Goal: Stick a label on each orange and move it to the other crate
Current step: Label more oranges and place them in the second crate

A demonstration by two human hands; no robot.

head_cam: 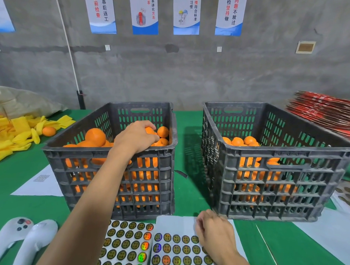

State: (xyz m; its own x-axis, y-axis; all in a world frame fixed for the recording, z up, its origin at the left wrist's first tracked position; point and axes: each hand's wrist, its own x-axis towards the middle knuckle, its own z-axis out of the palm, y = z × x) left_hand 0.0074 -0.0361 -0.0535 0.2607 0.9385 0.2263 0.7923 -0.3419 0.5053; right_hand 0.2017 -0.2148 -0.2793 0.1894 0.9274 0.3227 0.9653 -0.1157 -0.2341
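Nearest the cam: R hand (214,229) on the label sheets (174,249), just in front of the left crate (111,154), fingers curled under at a label; whether it's pinching one can't be told. L hand (137,136) reaches over that crate's front rim, fingers wrapped round an orange (150,130) on top of the pile. Step looks like pick-up. Next prob: lift the orange toward the sheets, stick the label, drop it in the right crate (270,149), right of the left crate and part-filled.

Green table (194,193): two dark crates (112,172) (271,180), sticker sheets (124,247), white papers (41,184). Yellow foam nets (9,136), loose orange (49,131), two white controllers (25,238).
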